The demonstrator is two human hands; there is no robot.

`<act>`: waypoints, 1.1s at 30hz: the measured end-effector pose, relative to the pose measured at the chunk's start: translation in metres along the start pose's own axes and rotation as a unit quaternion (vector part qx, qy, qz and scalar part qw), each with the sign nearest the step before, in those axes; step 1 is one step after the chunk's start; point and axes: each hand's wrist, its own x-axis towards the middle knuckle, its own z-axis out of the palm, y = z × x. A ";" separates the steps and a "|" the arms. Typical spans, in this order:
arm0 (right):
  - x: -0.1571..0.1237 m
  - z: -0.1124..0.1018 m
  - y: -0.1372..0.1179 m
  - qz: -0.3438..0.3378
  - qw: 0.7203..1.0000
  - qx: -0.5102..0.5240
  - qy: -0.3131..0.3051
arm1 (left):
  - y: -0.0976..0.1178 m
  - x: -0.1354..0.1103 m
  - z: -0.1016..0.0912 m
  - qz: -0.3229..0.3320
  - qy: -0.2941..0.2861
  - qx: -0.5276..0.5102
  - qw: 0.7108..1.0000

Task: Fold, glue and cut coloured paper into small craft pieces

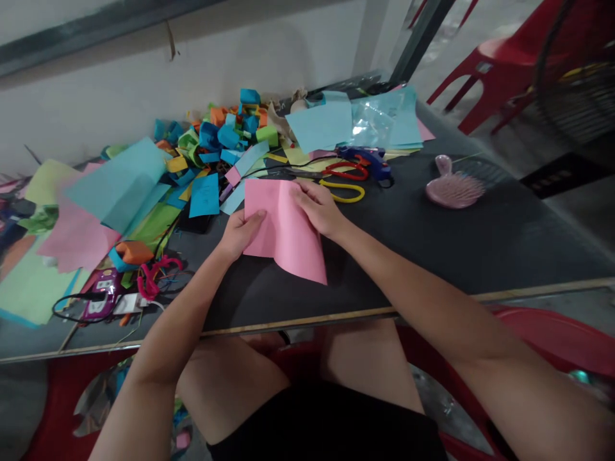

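Between my two hands a sheet of pink paper is held above the dark tabletop, with a bend running down its middle. My left hand pinches its left edge, thumb on top. At the upper right edge my right hand grips it, fingers curled round the top. The sheet's lower right corner hangs loose and curves outward. Just behind my right hand lie scissors with red and yellow handles and a blue glue gun. Close to my left hand is a small blue paper piece.
A heap of folded paper pieces lies against the wall. Coloured sheets spread on the left, near pink-handled scissors and a purple device. A pink hairbrush lies right. A fan and red chair stand beyond.
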 end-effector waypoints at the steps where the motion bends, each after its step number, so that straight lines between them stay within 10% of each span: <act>1: 0.000 -0.001 0.000 0.000 1.000 0.003 0.008 | 0.000 -0.001 0.001 0.006 0.000 0.005 1.000; 13: 0.005 -0.010 -0.006 0.161 0.969 0.186 -0.033 | 0.022 -0.008 -0.009 -0.085 -0.066 -0.043 0.993; 33: -0.004 -0.003 -0.017 0.065 0.992 0.009 -0.107 | 0.033 -0.008 -0.006 0.101 -0.045 0.104 0.988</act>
